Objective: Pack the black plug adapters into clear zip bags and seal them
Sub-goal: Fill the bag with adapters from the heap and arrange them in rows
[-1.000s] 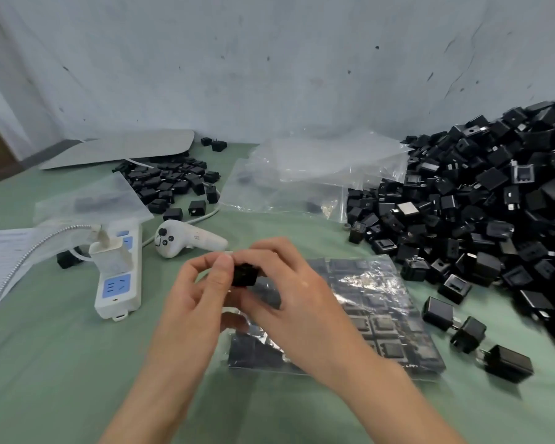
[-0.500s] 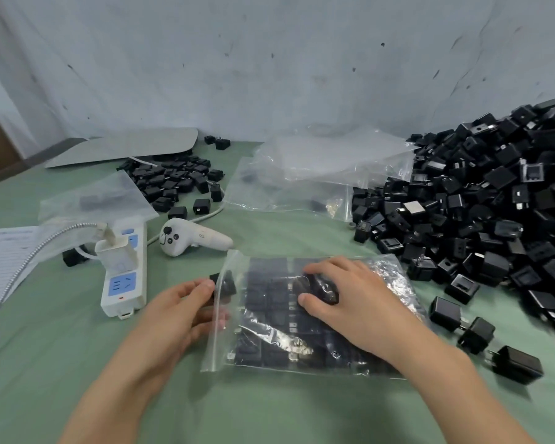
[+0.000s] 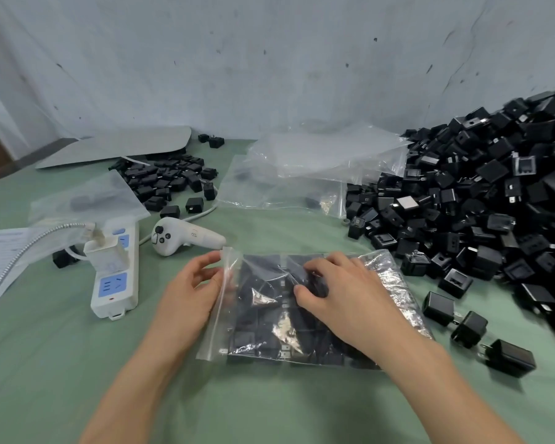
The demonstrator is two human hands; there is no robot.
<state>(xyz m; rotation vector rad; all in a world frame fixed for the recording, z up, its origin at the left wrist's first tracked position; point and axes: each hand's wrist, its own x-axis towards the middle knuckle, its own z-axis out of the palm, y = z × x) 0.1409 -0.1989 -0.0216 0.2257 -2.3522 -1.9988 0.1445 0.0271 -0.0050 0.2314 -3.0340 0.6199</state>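
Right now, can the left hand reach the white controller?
Probably yes: the white controller lies just beyond the left hand with bare cloth between, but that hand is pinching the zip bag.

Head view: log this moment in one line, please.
left hand: pinches zip bag mouth | right hand: fingers bent on bag over adapters | seal: unclear | loose adapter pile: right of bag

This looks like a small packing workshop. A large loose heap of black plastic plug adapters (image 3: 481, 200) is banked against a scuffed, stained pale wall (image 3: 269, 59), with a smaller pile (image 3: 164, 177) further left. Slack clear plastic bags (image 3: 318, 155) lie stacked on the green cloth-covered worktop (image 3: 45, 363). Near them lie one clear zip bag (image 3: 263, 331) filled with rows of adapters and a white power strip (image 3: 116, 283).
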